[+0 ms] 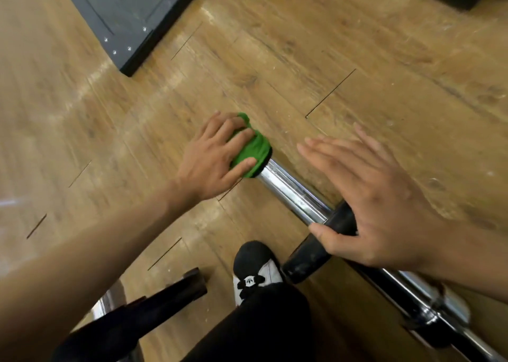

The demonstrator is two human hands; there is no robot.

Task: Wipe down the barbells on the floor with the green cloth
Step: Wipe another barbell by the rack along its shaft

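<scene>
Left hand (211, 155) grips cloth (254, 150) on barbell (291, 191)

The bare left forearm (110, 240) reaches in from the lower left. The left hand (211, 158) lies palm down, its fingers curled over the green cloth (255, 148) and gripping it. The right hand (379, 196) comes in from the right, palm down, fingers straight and close together, thumb spread wide against the black ring (313, 260).

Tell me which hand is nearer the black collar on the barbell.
Right. The right hand is over the black collar, thumb touching it; the left hand is off at the far end of the chrome sleeve, gripping the green cloth.
</scene>
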